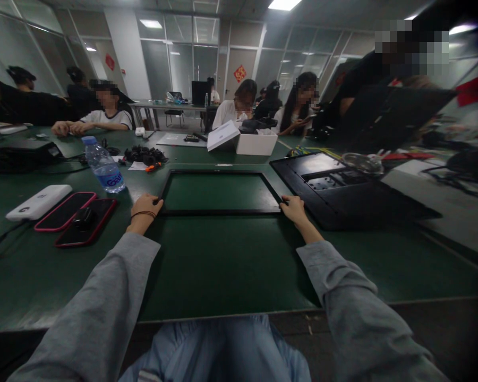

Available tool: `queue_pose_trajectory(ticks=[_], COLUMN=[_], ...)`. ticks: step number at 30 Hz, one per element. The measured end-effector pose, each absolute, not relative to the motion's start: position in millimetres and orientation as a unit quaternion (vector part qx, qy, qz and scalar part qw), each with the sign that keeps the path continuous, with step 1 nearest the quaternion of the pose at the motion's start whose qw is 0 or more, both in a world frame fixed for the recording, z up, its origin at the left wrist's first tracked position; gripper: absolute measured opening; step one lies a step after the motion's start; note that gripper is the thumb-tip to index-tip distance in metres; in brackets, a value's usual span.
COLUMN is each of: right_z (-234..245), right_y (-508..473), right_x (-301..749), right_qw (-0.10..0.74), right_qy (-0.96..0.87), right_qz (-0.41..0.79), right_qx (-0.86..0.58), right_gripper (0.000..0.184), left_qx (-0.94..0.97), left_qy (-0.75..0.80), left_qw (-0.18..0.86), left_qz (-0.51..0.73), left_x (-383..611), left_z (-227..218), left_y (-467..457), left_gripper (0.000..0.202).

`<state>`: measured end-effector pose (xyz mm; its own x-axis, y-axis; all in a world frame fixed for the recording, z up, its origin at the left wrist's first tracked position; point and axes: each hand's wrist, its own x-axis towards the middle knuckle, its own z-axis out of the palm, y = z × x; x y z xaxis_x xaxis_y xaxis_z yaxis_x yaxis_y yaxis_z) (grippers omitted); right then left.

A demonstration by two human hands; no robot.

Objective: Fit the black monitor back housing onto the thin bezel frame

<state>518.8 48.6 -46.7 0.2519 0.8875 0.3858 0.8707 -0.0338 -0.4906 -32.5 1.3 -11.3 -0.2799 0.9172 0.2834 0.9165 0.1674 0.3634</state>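
Observation:
A thin black rectangular frame (220, 172) lies flat on the green table (231, 265) in front of me, the green surface showing through its middle. My left hand (146, 207) grips the frame's near left corner, fingers curled on the edge. My right hand (293, 208) grips the near right corner the same way. Both arms wear grey sleeves; a dark band sits on my left wrist.
Right of the frame lies a black monitor back panel (342, 191). At left are a water bottle (103, 165), a white power bank (39, 201) and two red-cased phones (77, 217). Behind stand a white box (247, 140) and black parts (145, 155). Several people sit around.

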Motion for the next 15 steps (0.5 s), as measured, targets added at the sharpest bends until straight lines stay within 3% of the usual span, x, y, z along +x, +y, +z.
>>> queue_pose_trajectory(ticks=[15], right_z=[-42.4], right_y=[41.9], right_x=[511.5], right_qw=[0.29], right_qy=[-0.586], right_qz=[0.033], right_qx=[-0.756], right_gripper=[0.045], left_qx=[0.607], left_qy=[0.765], left_qw=[0.011], left_qz=[0.214], left_x=[-32.9], left_z=[-8.9], left_y=[3.1], left_gripper=[0.032])
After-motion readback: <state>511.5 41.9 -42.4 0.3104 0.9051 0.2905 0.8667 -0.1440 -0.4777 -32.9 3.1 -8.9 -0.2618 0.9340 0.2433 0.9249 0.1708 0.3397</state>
